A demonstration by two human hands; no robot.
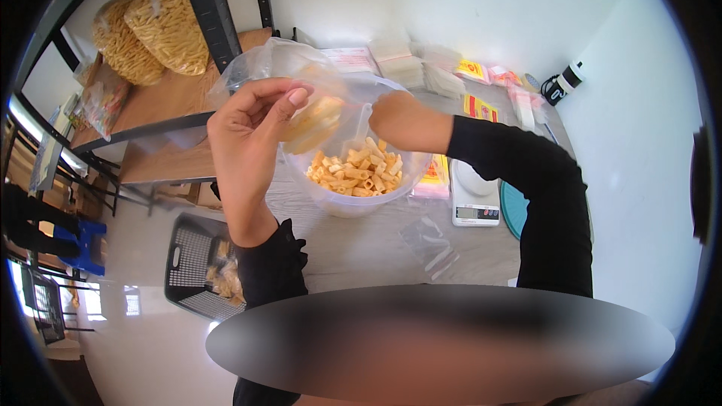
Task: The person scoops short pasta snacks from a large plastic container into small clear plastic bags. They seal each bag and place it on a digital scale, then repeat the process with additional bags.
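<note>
A clear plastic zip bag point(314, 125) with several tube-shaped snacks in it hangs over a large translucent tub point(347, 200). My left hand point(256, 131) pinches the bag's left upper edge between thumb and fingers. My right hand point(410, 122) is closed at the bag's right edge, its fingertips mostly hidden behind the hand. Pale orange snack tubes point(361, 171) lie heaped in the tub below both hands. A large clear liner bag point(259, 68) spreads over the tub's left far side.
A digital scale point(475, 214) with a white bowl point(475, 179) stands right of the tub, beside a teal lid point(514, 209). One flat plastic bag point(430, 246) lies in front. Bag stacks point(398, 68) line the wall. A grey basket point(197, 263) holds filled bags; a shelf point(150, 105) stands left.
</note>
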